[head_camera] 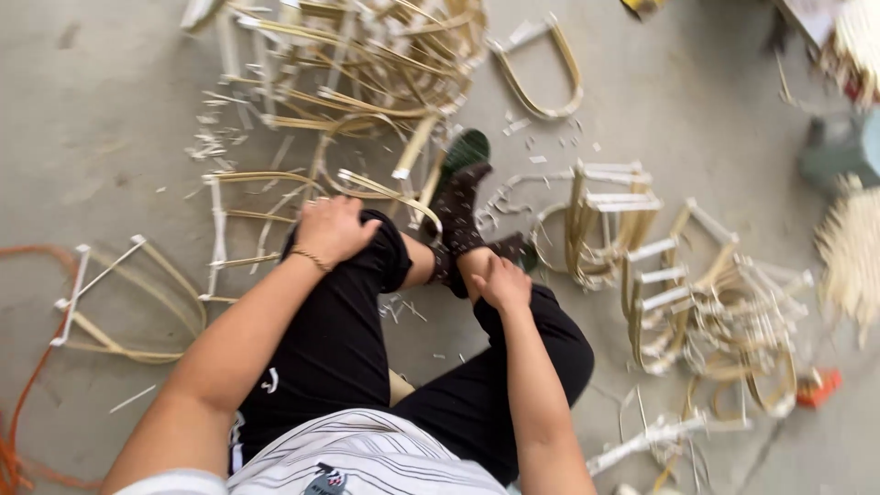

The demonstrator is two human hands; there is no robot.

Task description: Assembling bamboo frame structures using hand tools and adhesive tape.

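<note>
The person sits low on the concrete floor (110, 110), knees drawn up in black trousers (339, 321). The left hand (335, 229) lies palm-down on the left knee, fingers spread a little and curled over the cloth, holding nothing; a thin bracelet (312, 260) rings its wrist. The right hand (500, 282) rests on the right shin just behind the ankle, fingers loosely bent against the leg, also empty. Just ahead of both hands the feet cross, in dark dotted socks (456, 215), one in a green slipper (466, 148). Bent bamboo frames lie all around: one flat frame (234, 225) just to the left of the left hand, a tangled heap (367, 64) beyond it, a lone U-shaped loop (541, 78) farther ahead, and a bundled stack (697, 302) well to the right of the right hand. Another frame (128, 302) lies well out to the left, beside an orange cord (23, 394). Pale offcuts litter the floor.
</note>
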